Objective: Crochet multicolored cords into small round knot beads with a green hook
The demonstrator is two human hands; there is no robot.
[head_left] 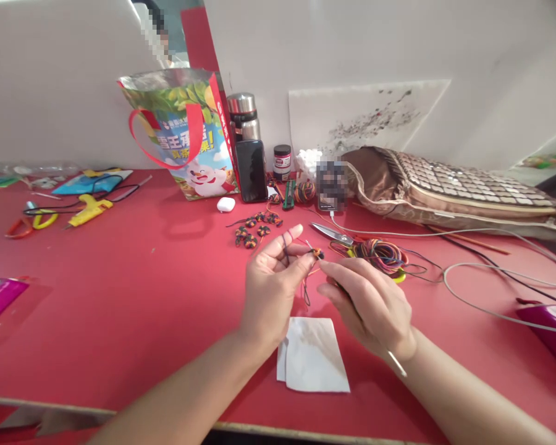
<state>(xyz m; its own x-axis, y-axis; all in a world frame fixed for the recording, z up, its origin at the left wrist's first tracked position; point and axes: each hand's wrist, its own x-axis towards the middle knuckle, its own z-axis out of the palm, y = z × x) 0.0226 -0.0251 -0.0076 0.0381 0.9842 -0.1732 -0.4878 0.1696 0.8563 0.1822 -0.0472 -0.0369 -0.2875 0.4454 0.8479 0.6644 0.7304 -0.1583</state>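
Note:
My left hand (pixel 273 278) pinches a small dark and orange crocheted piece (pixel 318 254) between thumb and fingers. Dark yarn (pixel 286 244) is wrapped round its raised index finger, and a loose strand hangs below. My right hand (pixel 373 303) grips a thin crochet hook (pixel 397 363), whose back end sticks out beneath the palm. The hook's tip is at the crocheted piece, partly hidden by fingers. Just beyond my hands lie several small round crocheted pieces (pixel 250 240). To the right is a coil of multicoloured yarn (pixel 380 255) with scissors (pixel 332 233) beside it.
White paper (pixel 315 355) lies below my hands. At the back stand a carrier bag (pixel 185 142), a flask (pixel 244 114), a phone (pixel 251 171) and a jar (pixel 282 162). A brown bag (pixel 445 185) and a cable (pixel 449 287) are right, a yellow glue gun (pixel 89 210) left.

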